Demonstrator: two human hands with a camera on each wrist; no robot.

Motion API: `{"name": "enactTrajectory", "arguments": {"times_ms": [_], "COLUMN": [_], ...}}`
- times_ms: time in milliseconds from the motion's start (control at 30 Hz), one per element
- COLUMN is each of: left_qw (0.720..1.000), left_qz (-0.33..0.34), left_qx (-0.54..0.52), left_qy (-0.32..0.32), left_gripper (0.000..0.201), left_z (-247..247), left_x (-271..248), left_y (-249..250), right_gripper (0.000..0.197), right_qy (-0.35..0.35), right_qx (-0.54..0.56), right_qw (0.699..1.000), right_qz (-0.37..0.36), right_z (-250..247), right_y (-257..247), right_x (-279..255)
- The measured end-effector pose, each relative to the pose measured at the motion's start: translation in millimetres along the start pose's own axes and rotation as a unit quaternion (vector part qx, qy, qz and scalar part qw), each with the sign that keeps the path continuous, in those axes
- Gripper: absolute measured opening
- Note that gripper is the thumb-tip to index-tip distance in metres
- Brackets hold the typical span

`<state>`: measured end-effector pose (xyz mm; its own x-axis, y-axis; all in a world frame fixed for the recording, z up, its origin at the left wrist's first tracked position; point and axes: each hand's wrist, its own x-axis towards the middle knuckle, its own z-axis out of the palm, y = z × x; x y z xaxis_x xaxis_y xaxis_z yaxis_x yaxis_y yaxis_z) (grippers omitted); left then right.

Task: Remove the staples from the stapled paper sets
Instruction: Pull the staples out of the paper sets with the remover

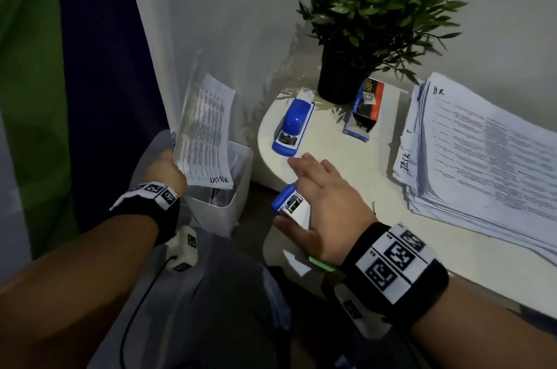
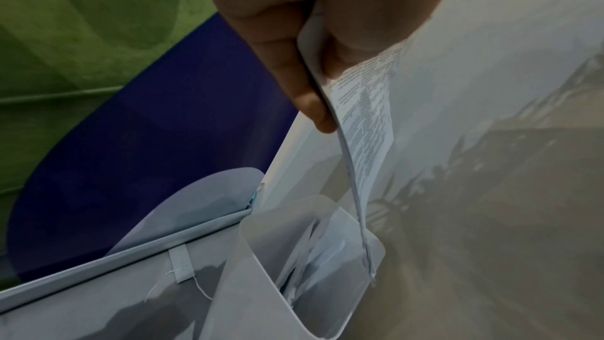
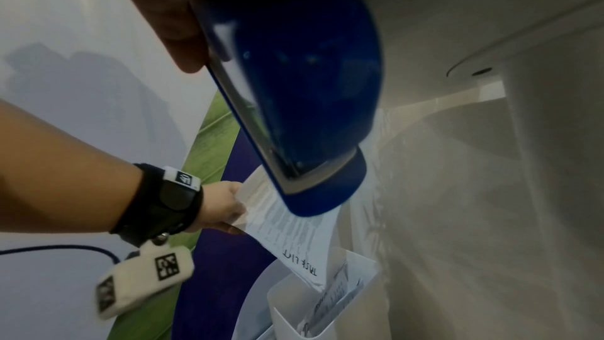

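My left hand pinches the edge of a printed paper set marked "TASK LIST" and holds it upright over a white bin. In the left wrist view the fingers clamp the sheets, whose lower edge hangs at the bin's rim. My right hand hovers at the table's rounded front edge. Its thumb and palm hold a small blue staple remover, while the forefinger stretches forward. The right wrist view shows the blue tool close up, with the paper set behind it.
On the white table lie a blue stapler, a staples box and a potted plant. A thick stack of printed paper sets fills the right side. Loose sheets sit inside the bin.
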<state>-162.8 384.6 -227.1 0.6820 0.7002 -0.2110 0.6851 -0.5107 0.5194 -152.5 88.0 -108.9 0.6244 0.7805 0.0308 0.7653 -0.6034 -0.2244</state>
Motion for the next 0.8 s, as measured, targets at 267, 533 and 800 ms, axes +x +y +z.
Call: {"name": "enactTrajectory", "arguments": {"times_ms": [267,533,800], "left_qw": [0.999,0.986,0.949], "left_qz": [0.011,-0.028,-0.035], "left_qx": [-0.037,0.029,0.181], "left_qy": [0.009,-0.163,-0.256], "left_gripper": [0.030,0.051,0.051], "left_z": [49.2,102.0,98.2], "left_x": [23.8,33.0,57.5], "left_y": [2.4,-26.4,-27.0], "right_gripper": [0.053,0.059,0.064], "right_qy": [0.044,0.057,0.071], "right_qx": [0.028,0.000,0.027], "right_qw": [0.999,0.998,0.997], "right_qz": [-0.009,-0.015,-0.025], "right_z": [5.1,6.8,9.8], "right_y": [3.3,2.8,5.3], "right_x": [-2.1,-3.1,-3.6]}}
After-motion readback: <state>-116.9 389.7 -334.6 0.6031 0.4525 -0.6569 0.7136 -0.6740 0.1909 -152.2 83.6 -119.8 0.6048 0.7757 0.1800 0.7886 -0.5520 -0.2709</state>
